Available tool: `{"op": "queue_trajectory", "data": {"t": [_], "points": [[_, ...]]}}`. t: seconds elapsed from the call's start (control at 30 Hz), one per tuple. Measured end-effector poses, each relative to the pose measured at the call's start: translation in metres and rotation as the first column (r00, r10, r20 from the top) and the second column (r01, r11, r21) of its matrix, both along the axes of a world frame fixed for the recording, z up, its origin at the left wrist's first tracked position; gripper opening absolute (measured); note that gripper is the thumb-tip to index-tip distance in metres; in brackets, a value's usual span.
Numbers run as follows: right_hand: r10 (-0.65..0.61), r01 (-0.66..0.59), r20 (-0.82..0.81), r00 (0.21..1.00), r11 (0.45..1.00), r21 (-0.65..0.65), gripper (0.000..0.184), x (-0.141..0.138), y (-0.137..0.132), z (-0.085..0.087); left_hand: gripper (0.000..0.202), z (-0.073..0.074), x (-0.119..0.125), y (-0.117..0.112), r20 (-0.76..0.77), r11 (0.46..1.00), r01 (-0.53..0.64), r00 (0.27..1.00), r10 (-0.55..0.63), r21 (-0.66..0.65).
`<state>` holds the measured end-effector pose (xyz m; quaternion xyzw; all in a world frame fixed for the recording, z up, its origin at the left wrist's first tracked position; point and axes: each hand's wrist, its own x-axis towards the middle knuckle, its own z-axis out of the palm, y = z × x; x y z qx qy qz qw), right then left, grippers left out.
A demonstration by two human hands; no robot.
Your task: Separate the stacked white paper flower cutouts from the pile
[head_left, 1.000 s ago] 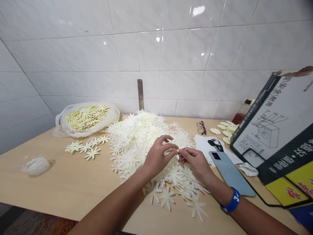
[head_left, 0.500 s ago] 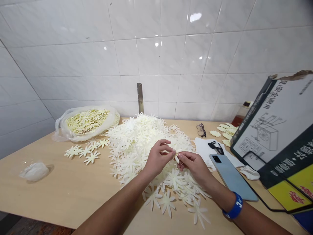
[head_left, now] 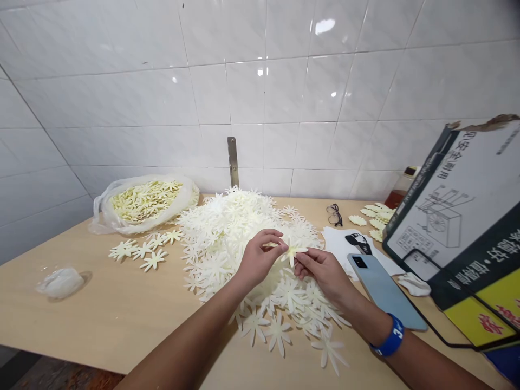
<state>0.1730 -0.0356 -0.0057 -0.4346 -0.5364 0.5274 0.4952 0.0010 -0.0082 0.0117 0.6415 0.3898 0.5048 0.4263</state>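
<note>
Both hands are raised over a large pile of white flower cutouts (head_left: 239, 227) heaped on the table. Between them is one pale yellow-white flower cutout (head_left: 291, 253), its petals spread toward me. My left hand (head_left: 262, 257) pinches its left side between thumb and fingers. The thumb and forefinger of my right hand (head_left: 320, 268) close on a petal at its right side. A blue wristband (head_left: 389, 335) circles my right wrist. Several loose cutouts (head_left: 278, 333) lie at the pile's near edge.
At the back left stands a plastic bag (head_left: 97, 208) of yellowish cutouts, with several flowers (head_left: 153, 260) before it. A clear bag (head_left: 60, 283) lies left. On the right are a phone (head_left: 385, 292), eyeglasses (head_left: 335, 215), leaf-like pieces (head_left: 377, 219) and a large printed box (head_left: 455, 216).
The flower cutout between my hands has turned from edge-on to facing me, so its petals now show. My hands have shifted only slightly.
</note>
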Motion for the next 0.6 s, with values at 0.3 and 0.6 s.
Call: {"op": "queue_trajectory", "data": {"t": [0.3,0.6], "points": [[-0.073,0.073,0.003,0.997,0.997,-0.004,0.043,0.006,0.003,0.001,0.024,0.010,-0.015,0.011,0.355,0.971,-0.014,0.929,0.102,-0.240],[-0.138,0.140,-0.032,0.990,0.989,0.038,0.039,0.013,0.006,-0.008,0.048,0.009,-0.020,0.016,0.274,0.960,-0.053,0.953,0.131,-0.276]]}}
